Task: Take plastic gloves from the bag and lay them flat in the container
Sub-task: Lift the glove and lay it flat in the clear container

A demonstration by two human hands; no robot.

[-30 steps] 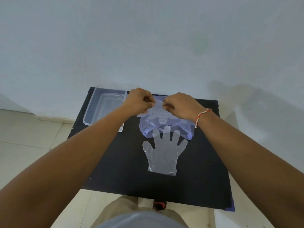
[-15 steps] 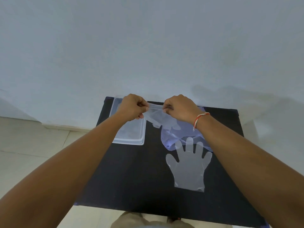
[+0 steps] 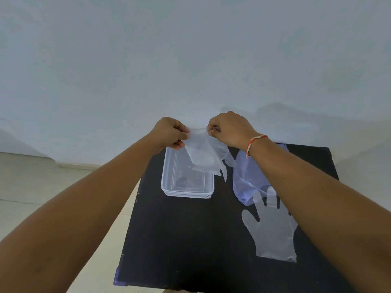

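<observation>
A thin clear plastic glove [image 3: 204, 154] hangs by its cuff, pinched at one corner by my left hand [image 3: 170, 132] and at the other by my right hand [image 3: 229, 129]. Its fingers dangle over the far right part of the clear rectangular container [image 3: 167, 187], which stands on the black table [image 3: 190, 240]. To the right of the container lies the bluish plastic bag [image 3: 245, 176], partly under my right forearm. A second clear glove [image 3: 273, 229] lies flat on the table in front of the bag, fingers pointing away from me.
The table stands against a pale wall [image 3: 190, 60]. Beige floor tiles [image 3: 42, 187] show to the left of the table. The table's left edge runs close beside the container.
Both hands have carried the pinched glove left and up from over the bag to above the container. The view has shifted, so the table sits further right in the frame.
</observation>
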